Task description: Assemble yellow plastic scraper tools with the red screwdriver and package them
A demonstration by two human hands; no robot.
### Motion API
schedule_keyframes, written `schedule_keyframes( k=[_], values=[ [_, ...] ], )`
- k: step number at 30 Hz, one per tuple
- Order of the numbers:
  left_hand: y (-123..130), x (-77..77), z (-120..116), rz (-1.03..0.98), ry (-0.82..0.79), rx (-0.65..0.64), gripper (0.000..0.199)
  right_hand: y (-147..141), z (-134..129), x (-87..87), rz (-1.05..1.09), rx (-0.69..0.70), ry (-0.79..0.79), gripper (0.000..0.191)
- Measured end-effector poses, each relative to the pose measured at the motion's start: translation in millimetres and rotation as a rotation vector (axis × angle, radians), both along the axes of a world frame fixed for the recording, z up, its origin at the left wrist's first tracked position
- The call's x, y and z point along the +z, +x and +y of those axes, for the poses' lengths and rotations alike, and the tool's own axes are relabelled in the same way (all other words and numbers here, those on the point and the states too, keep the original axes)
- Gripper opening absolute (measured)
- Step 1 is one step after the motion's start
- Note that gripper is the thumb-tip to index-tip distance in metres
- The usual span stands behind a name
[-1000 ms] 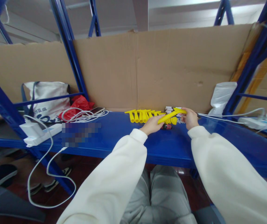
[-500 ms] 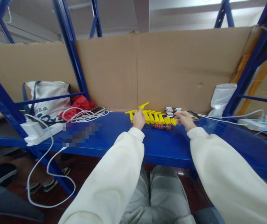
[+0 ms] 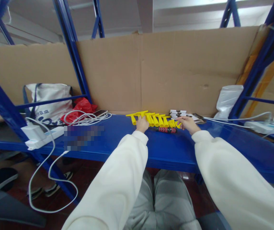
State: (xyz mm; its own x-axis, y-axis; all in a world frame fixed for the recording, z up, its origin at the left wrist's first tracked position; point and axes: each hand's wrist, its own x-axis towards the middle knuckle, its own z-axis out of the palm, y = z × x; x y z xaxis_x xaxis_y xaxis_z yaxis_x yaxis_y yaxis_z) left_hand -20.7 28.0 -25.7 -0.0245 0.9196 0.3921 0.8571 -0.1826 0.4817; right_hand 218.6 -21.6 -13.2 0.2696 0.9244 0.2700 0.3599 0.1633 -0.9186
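Several yellow T-shaped pieces [image 3: 161,121] lie in a row on the blue shelf. At the row's left part, my left hand [image 3: 142,124] has its fingers closed on one of them, which lies level beside its neighbours. My right hand [image 3: 188,124] is at the right end, its fingertips pinched at the small flat yellow pieces [image 3: 172,123]; whether one is between them is too small to tell. A red and black screwdriver [image 3: 167,130] lies in front of the row. Behind my right fingers are stacked white and black items [image 3: 178,113].
A power strip [image 3: 43,139] and looped white cables [image 3: 89,118] lie at the left, by a white bag [image 3: 53,102] and a red plastic bag [image 3: 84,107]. Cardboard [image 3: 175,70] stands behind. At the right are a white pouch [image 3: 228,100] and another power strip [image 3: 266,127].
The yellow piece in my left hand has come down from a raised, tilted position to lie level in the row. My right hand has shifted slightly left toward the small yellow pieces.
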Motion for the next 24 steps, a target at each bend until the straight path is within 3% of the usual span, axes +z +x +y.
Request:
schedule_keyframes(
  k=[4,10,13,16,20,24],
  values=[
    [0.1,-0.2,1.0,-0.026,0.0,-0.011,0.046,1.7,3.3,-3.2,-0.095,0.002,-0.025,0.008],
    [0.5,2.8,-1.2,-0.031,0.011,-0.009,0.046,6.0,4.9,-4.7,-0.576,-0.01,0.084,0.013],
    [1.1,5.1,-4.1,-0.039,0.076,0.038,0.043,6.0,3.8,-5.1,-0.711,0.047,0.072,0.013],
    [0.7,6.5,-5.4,-0.094,0.128,0.148,0.04,5.9,3.1,-6.1,-0.781,0.117,0.042,0.013],
    [-3.9,6.5,-0.7,-0.201,0.053,0.316,0.04,7.4,3.0,-6.6,-0.799,0.167,0.018,0.016],
    [-12.9,5.3,8.2,-0.251,-0.071,0.316,0.041,9.5,4.4,-6.9,-0.806,0.192,0.026,0.02]
  ],
)
